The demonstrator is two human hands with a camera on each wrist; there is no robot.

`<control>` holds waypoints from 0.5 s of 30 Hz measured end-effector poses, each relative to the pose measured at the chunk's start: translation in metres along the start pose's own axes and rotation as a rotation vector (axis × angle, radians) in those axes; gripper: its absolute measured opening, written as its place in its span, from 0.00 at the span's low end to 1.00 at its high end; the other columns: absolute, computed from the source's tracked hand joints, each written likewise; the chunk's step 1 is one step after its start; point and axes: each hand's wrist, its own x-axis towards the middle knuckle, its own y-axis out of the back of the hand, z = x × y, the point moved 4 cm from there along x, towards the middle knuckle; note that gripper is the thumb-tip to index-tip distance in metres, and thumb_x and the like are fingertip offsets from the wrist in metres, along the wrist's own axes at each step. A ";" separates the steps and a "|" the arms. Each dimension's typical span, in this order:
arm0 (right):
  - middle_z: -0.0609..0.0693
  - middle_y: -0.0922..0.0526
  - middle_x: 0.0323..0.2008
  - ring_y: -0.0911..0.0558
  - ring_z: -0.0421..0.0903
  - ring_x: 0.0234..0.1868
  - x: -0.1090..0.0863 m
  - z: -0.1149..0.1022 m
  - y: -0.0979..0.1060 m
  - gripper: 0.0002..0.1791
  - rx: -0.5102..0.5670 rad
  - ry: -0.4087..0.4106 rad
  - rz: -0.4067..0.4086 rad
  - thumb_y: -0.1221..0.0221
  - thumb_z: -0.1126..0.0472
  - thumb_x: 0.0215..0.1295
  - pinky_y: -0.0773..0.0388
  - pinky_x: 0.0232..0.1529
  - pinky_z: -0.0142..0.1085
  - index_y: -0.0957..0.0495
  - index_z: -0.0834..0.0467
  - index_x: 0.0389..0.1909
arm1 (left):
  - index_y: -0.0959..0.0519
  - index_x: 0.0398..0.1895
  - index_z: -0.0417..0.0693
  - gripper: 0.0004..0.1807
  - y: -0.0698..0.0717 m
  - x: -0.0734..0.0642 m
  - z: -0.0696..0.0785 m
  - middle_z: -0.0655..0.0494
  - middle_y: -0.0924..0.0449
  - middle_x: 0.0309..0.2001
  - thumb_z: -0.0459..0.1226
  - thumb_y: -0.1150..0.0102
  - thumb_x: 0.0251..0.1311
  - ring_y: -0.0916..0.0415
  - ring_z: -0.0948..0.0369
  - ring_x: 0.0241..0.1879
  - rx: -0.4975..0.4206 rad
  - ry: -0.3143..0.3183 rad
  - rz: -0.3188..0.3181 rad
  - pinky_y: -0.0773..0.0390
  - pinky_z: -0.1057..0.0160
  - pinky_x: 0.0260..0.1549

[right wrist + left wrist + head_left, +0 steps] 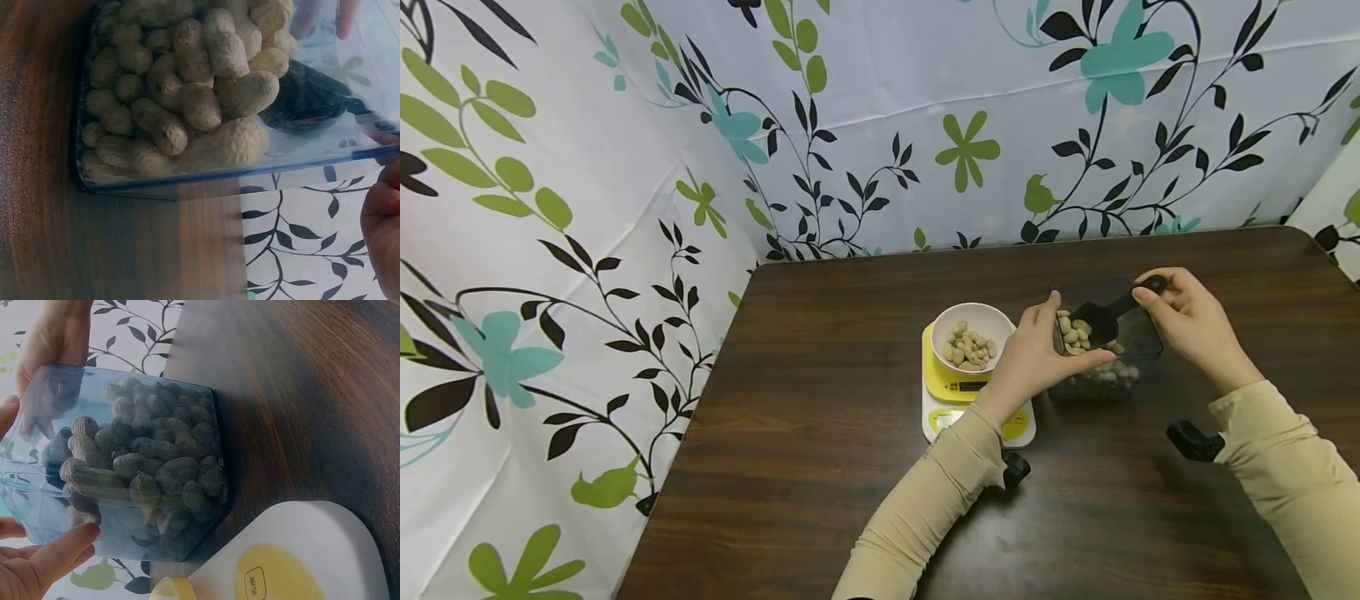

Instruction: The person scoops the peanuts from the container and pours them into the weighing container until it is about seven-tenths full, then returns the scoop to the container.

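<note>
A clear plastic container (125,540) of unshelled peanuts (159,450) stands on the table, right of the scale. My left hand (1037,354) holds its left side near the top, thumb along the near wall. My right hand (1198,325) pinches the handle of a black scoop (1097,323). The scoop's bowl is inside the container, by the peanuts; how much it carries cannot be told. In the right wrist view the scoop (306,100) shows dimly through the container wall.
Left of the container, a yellow and white kitchen scale (942,382) bears a white bowl (973,310) with several peanuts (968,346) in it. Brown wooden tabletop (820,375) extends around them. A patterned cloth (865,108) hangs behind and on the left.
</note>
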 end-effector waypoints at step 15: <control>0.20 0.26 0.17 0.27 0.33 0.14 0.001 -0.001 -0.005 0.06 0.098 -0.091 0.067 0.49 0.46 0.67 0.34 0.14 0.31 0.36 0.36 0.40 | 0.55 0.74 0.59 0.53 0.001 -0.001 0.000 0.53 0.43 0.70 0.66 0.44 0.49 0.34 0.57 0.64 -0.010 -0.001 -0.002 0.26 0.62 0.55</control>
